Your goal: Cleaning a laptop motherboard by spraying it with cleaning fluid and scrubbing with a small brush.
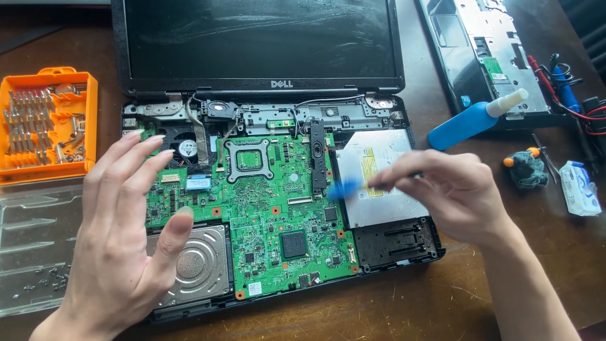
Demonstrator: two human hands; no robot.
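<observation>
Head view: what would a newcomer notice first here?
First the opened laptop, its green circuit board bare in the middle of the wooden table. The right hand holds a blurred blue tool over it; the left hand hovers open above the silver hard drive. An orange bit case lies far left.

Home repair bench, wooden table (391, 303), opened laptop (265, 189) (board bared), orange bit set (47, 120)

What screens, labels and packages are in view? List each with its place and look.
Laptop screen: top centre, dark, black-framed.
Drive label: on the silver optical drive, beneath the right hand, white and yellow.
Small packet: right edge, white and blue.
Orange bit case: left, open, beyond the left hand.
</observation>
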